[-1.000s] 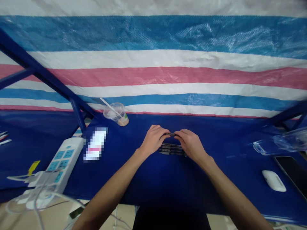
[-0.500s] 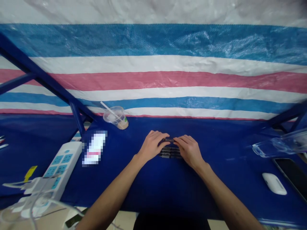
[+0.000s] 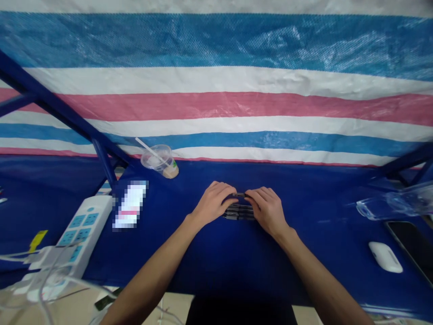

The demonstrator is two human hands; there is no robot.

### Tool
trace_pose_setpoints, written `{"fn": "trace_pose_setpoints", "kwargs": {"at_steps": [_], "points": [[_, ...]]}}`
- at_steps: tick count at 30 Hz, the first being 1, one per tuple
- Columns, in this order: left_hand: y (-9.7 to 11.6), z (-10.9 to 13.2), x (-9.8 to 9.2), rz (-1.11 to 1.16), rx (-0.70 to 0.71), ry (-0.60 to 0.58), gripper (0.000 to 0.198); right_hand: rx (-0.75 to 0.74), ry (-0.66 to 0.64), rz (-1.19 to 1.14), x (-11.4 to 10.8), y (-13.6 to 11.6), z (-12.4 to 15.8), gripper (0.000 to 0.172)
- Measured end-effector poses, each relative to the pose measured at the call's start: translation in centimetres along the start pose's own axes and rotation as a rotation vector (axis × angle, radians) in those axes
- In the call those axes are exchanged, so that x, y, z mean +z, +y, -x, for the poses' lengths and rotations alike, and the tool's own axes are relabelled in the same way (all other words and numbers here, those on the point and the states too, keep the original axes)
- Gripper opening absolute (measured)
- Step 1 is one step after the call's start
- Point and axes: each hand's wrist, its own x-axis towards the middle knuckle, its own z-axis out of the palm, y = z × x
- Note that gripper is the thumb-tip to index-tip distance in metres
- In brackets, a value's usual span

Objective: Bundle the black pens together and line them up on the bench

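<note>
A dark pen [image 3: 240,195] lies crosswise between my two hands, just beyond a small row of similar pens. My left hand [image 3: 216,201] pinches its left end between thumb and fingers. At the right end, my right hand [image 3: 267,208] grips it with thumb and fingers closed. The row of dark pens [image 3: 239,212] rests on the blue table [image 3: 243,262], lying side by side and parallel to the held one. The fingers hide parts of the pens' ends.
A plastic cup with a straw [image 3: 165,164] stands at the back left. Nearer are a blurred bright phone [image 3: 131,205] and a white power strip [image 3: 79,237] with cables. A clear container [image 3: 389,205], white case [image 3: 385,257] and dark phone [image 3: 412,248] are at the right.
The view has shifted slightly, so the surroundings sit a little higher in the picture. Both hands still hold the pen, which shows a bit more between the fingertips.
</note>
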Motion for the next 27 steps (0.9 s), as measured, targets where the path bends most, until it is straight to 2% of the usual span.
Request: {"fn": "trace_pose_setpoints", "kwargs": {"at_steps": [1,7,10,13,17,20,23,27], "points": [[0.01,-0.03,-0.02,0.0,0.016,0.0,0.016,-0.003,0.001,0.0,-0.03,0.02,-0.02,0.018],[-0.07,-0.15,-0.22,-0.031,0.006,0.0,0.019,-0.023,0.003,-0.038,0.12,-0.04,-0.13,0.02],[-0.07,-0.13,0.05,-0.036,-0.01,0.008,0.03,-0.007,0.002,-0.043,0.16,0.0,-0.16,0.021],[0.1,-0.18,0.21,-0.041,-0.004,-0.003,0.019,0.008,-0.015,-0.05,0.13,0.14,-0.11,0.022],[0.24,-0.29,0.11,-0.076,-0.004,-0.025,0.023,0.005,-0.02,-0.048,0.18,0.29,0.11,0.023],[0.1,-0.19,0.17,-0.066,0.011,0.003,0.03,0.014,-0.013,-0.056,0.27,0.21,0.2,0.022],[-0.04,-0.08,0.27,-0.056,0.016,-0.028,0.018,-0.005,-0.007,-0.07,0.38,0.11,0.15,0.02],[0.02,-0.1,0.23,-0.059,0.032,-0.033,0.017,-0.039,0.042,-0.072,0.51,0.12,0.12,0.016]]}}
